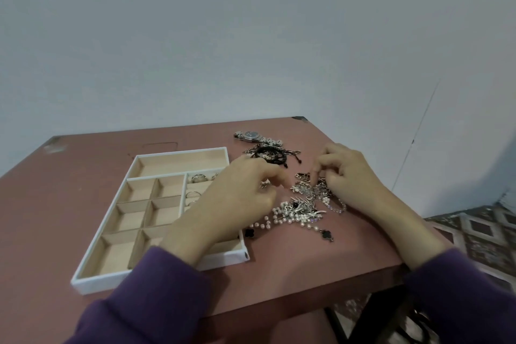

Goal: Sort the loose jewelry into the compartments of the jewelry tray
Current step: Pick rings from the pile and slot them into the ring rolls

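Note:
A white jewelry tray (92, 279) with beige compartments lies on the left of the table. Several rings (198, 177) sit in its right-hand slots. To its right is a tangled pile of silver chains and pearl strands (303, 208). My left hand (243, 190) hovers over the tray's right edge, fingers curled, pinching a small silver piece (264, 184). My right hand (349, 173) is over the pile, its curled fingers picking at a chain (304, 176). A silver watch (252, 135) and a black cord bracelet (269, 155) lie behind the pile.
The reddish table (83, 176) ends at a front edge (307, 301) close to my sleeves and at a right edge beside my right forearm. A plain wall stands behind. Patterned floor (480, 234) shows at the right.

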